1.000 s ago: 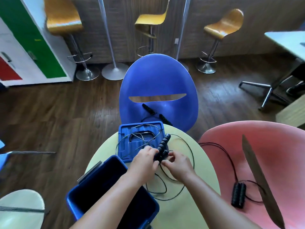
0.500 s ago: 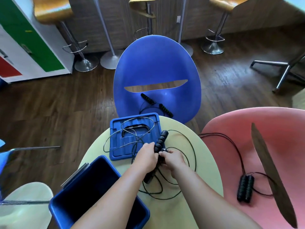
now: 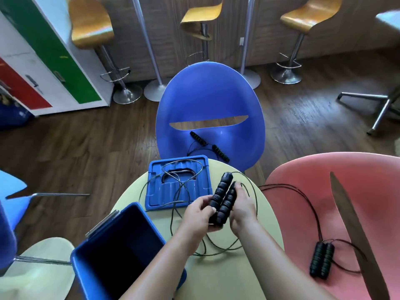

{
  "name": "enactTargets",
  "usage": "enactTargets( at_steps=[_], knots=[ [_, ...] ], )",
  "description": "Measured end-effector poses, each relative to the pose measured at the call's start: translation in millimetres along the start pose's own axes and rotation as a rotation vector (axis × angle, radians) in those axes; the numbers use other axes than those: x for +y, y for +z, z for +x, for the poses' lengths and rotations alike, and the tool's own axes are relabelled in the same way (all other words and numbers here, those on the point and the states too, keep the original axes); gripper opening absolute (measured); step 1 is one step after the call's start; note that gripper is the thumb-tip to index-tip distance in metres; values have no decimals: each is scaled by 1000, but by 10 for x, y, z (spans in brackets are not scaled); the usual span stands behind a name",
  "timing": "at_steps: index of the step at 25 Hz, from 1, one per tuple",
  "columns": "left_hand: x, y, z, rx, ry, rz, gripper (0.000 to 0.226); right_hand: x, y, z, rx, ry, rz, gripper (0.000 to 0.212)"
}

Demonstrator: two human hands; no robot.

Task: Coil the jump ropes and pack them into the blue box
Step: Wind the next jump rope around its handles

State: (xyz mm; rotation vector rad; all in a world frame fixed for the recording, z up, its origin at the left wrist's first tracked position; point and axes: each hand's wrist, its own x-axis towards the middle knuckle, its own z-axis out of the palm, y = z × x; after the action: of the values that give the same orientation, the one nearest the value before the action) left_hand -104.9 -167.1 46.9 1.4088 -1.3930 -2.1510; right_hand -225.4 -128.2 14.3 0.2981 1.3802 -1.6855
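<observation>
Both hands are gripping the two black ribbed handles (image 3: 223,200) of one jump rope, which are pressed side by side and tilting up and away over the bench. The left hand (image 3: 198,215) is wrapping its thumb and fingers round the left handle. The right hand (image 3: 242,210) is cupping the right handle, fingertips lying along its upper part. The thin black cord (image 3: 181,184) is trailing loose from the handles, looping on the bench under the wrists and crossing over the blue lid (image 3: 158,198). The lid is lying flat at the bench's far edge, just left of the handles. The bench (image 3: 227,278) is showing round and pale yellow-green. The blue box (image 3: 149,221) is sitting open at the near-left edge of the bench, just beside the left forearm, its interior dark. A second jump rope (image 3: 321,263) is lying on the pink chair (image 3: 324,180) to the right, handles together, cord running toward the bench. A third jump rope (image 3: 220,153) is lying on the blue chair (image 3: 210,94) beyond the lid. Orange bar stools (image 3: 92,24) are standing along the far wall.
</observation>
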Motion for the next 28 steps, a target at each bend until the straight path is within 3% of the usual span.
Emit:
enactTargets(
  at_steps=[2,5,9,11,13,15,17,20,22,28],
  knots=[
    [-15,156,-205,21,55,83,32,-11,-47,-111,-116,64,60,45],
    [-33,150,-348,100,206,441,23,-118,-176,-279,-242,66,-5,31],
    [159,-295,-74,532,365,972,34,-252,-298,-478,-285,3,-113,20],
    [276,-504,190,584,163,1201,48,-267,-321,-582,-317,13,-145,24],
    [330,-598,459,505,-131,1346,61,-239,-374,-643,-348,14,-178,25],
    [313,-625,696,424,-289,1365,80,-203,-435,-662,-363,18,-218,27],
    [249,-597,850,364,-316,1376,79,-172,-516,-667,-375,31,-249,28],
    [137,-582,951,389,-188,1371,37,-142,-641,-707,-381,47,-290,27],
    [107,-584,940,430,-90,1328,21,-134,-703,-750,-372,47,-305,28],
    [333,-409,564,430,241,1149,22,-224,-712,-1035,-330,-18,-275,22]
  ],
)
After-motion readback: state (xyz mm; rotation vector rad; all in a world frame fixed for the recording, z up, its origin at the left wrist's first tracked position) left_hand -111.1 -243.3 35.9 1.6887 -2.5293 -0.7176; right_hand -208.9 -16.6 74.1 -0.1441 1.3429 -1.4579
